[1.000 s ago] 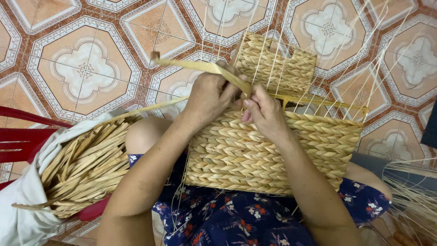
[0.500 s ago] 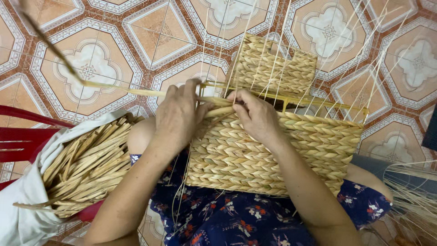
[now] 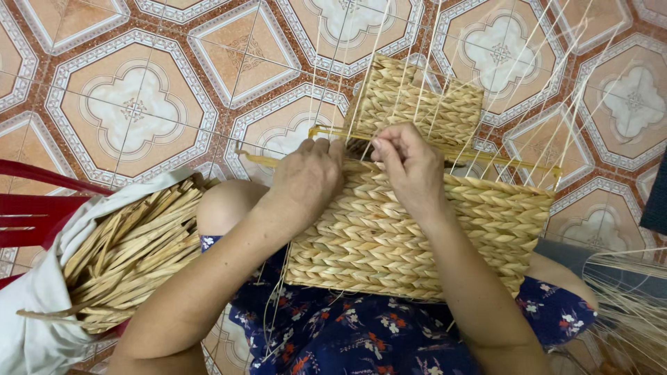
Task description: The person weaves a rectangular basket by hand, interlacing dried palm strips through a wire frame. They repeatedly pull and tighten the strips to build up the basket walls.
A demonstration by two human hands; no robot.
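- Left hand [image 3: 306, 182]: palm down, fingers curled, grip clamped on the rim of the tan rectangular woven straw basket [image 3: 417, 236].
- Right hand [image 3: 410, 167]: arched over the rim, fingertips pinched on a pale upright straw strand [image 3: 381, 104].

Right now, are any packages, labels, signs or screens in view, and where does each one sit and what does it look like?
No labels, signs or screens show.
White cloth sack: lower left beside a red chair, open-topped, holding tan straw strips; the nearest thing to a package.
Woven basket: on the lap, rectangular, straw-coloured, under the left hand and right hand.
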